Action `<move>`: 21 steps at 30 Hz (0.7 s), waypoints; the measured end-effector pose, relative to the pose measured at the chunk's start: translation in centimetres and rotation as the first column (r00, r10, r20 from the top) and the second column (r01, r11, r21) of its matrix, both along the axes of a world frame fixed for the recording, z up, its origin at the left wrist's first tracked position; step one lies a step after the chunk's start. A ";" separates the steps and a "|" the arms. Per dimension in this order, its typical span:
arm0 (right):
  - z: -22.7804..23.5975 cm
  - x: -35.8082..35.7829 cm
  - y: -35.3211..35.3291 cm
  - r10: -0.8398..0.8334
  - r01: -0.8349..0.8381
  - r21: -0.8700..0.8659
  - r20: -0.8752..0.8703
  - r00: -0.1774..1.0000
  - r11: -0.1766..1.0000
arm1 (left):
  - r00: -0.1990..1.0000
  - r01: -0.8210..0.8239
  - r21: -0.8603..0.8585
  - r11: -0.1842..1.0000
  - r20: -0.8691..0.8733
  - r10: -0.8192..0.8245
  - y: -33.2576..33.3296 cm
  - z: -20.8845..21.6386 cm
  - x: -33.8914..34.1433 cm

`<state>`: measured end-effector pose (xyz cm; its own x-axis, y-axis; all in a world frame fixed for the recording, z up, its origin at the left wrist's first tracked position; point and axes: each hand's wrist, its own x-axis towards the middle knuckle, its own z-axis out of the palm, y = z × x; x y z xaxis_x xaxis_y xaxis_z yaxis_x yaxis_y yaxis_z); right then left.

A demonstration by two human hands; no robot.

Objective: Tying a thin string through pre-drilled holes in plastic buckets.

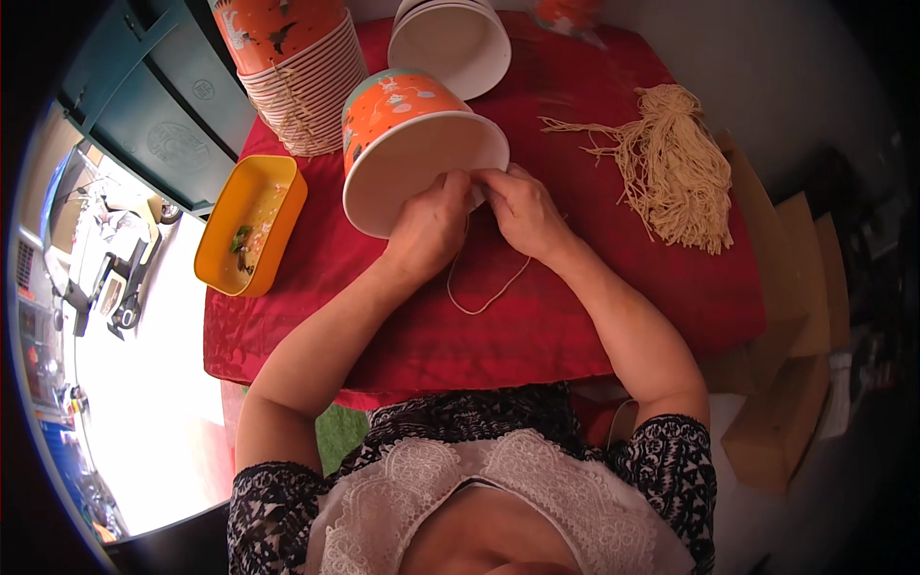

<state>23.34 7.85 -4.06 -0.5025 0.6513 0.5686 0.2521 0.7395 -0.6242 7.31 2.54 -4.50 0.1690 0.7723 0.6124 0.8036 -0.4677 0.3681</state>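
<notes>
An orange printed paper bucket [407, 105] lies tilted on the table, its white open mouth turned toward me. At the near right of its rim, my left hand [428, 218] and my right hand [525, 209] meet with fingers pinched together. A thin beige string [476, 312] runs from the left fingers, sags in a loop over the cloth and comes up by the right hand. Both hands are closed on this string against the rim; the fingers cover the exact spot where it meets the bucket.
A red cloth [575, 326] covers the table. Nested orange buckets [302, 96] with strings stand far left, white-mouthed ones [450, 48] lie behind. A yellow tray [278, 230] with scraps sits left, a bundle of beige strings [676, 168] right. Cardboard [781, 412] stands beyond the right edge.
</notes>
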 end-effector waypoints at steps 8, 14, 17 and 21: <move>0.0 -0.1 0.5 0.205 -0.213 -0.186 -0.060 0.977 0.959 | 1.000 -0.004 -0.001 1.000 -0.016 0.004 -0.2 0.1 0.0; -0.3 0.1 0.5 0.134 -0.132 -0.155 0.003 0.991 0.979 | 1.000 0.017 0.019 1.000 0.021 -0.017 -0.3 0.4 -0.2; 0.0 0.2 0.3 0.100 -0.087 -0.135 0.086 0.991 0.987 | 0.996 0.006 -0.042 0.999 0.085 -0.002 -0.4 0.3 -0.4; 0.2 0.2 -0.2 0.103 -0.096 -0.165 0.034 0.994 0.982 | 0.947 0.084 -0.120 0.989 0.317 -0.042 -0.7 0.2 -0.9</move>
